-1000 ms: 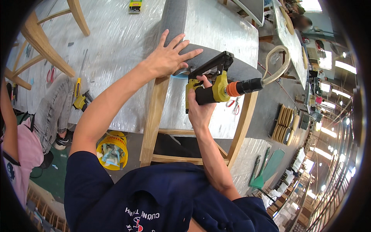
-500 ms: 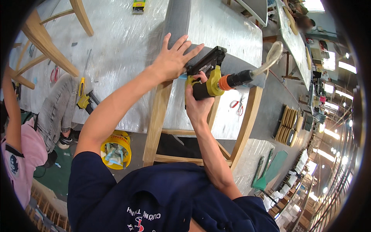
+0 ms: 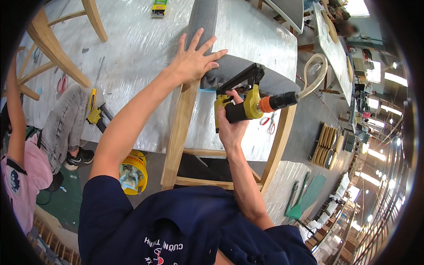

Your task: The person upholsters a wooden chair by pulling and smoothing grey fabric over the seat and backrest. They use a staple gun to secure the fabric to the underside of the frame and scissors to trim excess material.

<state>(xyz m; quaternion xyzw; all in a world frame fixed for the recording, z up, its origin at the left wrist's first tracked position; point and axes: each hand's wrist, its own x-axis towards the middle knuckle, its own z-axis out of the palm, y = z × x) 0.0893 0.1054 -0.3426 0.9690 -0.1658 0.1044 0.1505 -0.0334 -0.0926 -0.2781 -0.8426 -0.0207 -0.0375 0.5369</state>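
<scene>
A wooden chair with grey upholstery (image 3: 202, 20) lies with its legs (image 3: 180, 132) toward me. Spread flat on its grey corner, my left hand (image 3: 191, 59) is open, thumb and fingers apart. My right hand (image 3: 232, 128) wraps round the grip of a yellow-and-black pneumatic staple gun (image 3: 252, 102). The gun's black nose slants over the grey edge beside my left hand; whether it touches the fabric I cannot tell. An orange coupling (image 3: 265, 104) joins it to a clear air hose (image 3: 323, 66). A bit of blue shows under the corner.
Film covers the worktable (image 3: 132, 53). Red-handled scissors (image 3: 270, 126) lie beyond the chair legs. At left are a screwdriver (image 3: 92, 99), another yellow tool (image 3: 94, 117), another wooden chair (image 3: 51, 42) and a co-worker in pink (image 3: 28, 176). A yellow scrap bucket (image 3: 141, 165) stands below.
The staple gun and my right hand have shifted right and slightly toward me, away from my left hand. My left hand has slid a little up and left on the upholstery.
</scene>
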